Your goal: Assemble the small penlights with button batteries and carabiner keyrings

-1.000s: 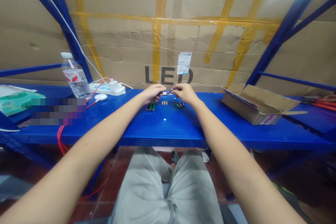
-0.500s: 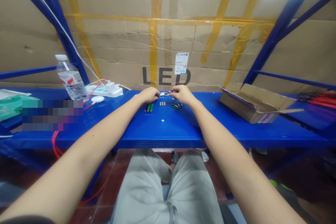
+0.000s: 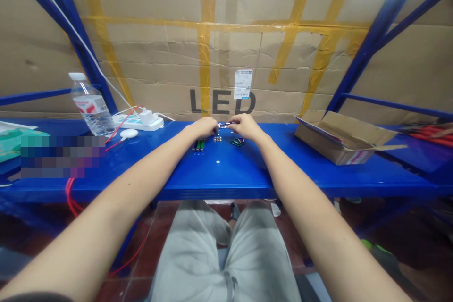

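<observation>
My left hand (image 3: 205,127) is at the back of the blue table, its fingers bent together and pointing down beside a small group of round, silvery button-like pieces (image 3: 217,139). Whatever lies between those fingertips is too small to make out. Opposite it, my right hand (image 3: 244,125) has thumb and fingers pinched at the right end of a cluster of shiny purple and silver pieces (image 3: 224,125). Several dark green tubes (image 3: 200,145) stand in a row below my left hand. Below the right one lie green and purple carabiner-like loops (image 3: 237,141).
An opened cardboard box (image 3: 339,144) stands on the table (image 3: 219,177) at right. At left are a water bottle (image 3: 92,108), a power strip (image 3: 150,122), a white disc (image 3: 129,133) and red cables (image 3: 72,198). A large LED carton (image 3: 170,66) walls off the back.
My left hand has shifted slightly right, its fingertips now down by the silvery pieces. My right hand stays at the shiny cluster. The whole view has shifted slightly.
</observation>
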`<state>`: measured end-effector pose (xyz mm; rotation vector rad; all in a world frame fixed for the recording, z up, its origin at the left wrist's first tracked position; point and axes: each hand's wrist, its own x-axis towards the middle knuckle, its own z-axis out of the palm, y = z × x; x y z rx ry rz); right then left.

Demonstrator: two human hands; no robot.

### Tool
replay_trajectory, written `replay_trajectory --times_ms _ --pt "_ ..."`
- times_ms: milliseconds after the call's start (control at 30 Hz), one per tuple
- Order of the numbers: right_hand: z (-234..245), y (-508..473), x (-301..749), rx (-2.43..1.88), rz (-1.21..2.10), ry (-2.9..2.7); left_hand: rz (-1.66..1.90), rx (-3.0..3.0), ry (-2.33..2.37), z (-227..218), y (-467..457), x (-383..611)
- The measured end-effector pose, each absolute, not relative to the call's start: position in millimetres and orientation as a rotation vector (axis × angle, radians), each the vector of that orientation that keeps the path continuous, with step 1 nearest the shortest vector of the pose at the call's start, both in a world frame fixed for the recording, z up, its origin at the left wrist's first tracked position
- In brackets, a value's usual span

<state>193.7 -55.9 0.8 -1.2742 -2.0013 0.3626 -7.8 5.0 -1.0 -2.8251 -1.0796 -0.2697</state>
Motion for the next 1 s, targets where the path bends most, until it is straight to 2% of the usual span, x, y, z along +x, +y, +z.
replay_trajectory --times_ms 400,667,1000 --pt "-1 -52 194 -1.324 0.283 -2.014 -0.24 -2.802 -1.184 -5 15 -20" --pt "-16 -40 188 -1.27 0.314 -2.027 -0.352 -2.716 -1.212 -4 16 -35" --pt "-31 -27 177 -1.237 0.278 -2.187 -0.277 -2.771 -1.149 -7 7 -29"
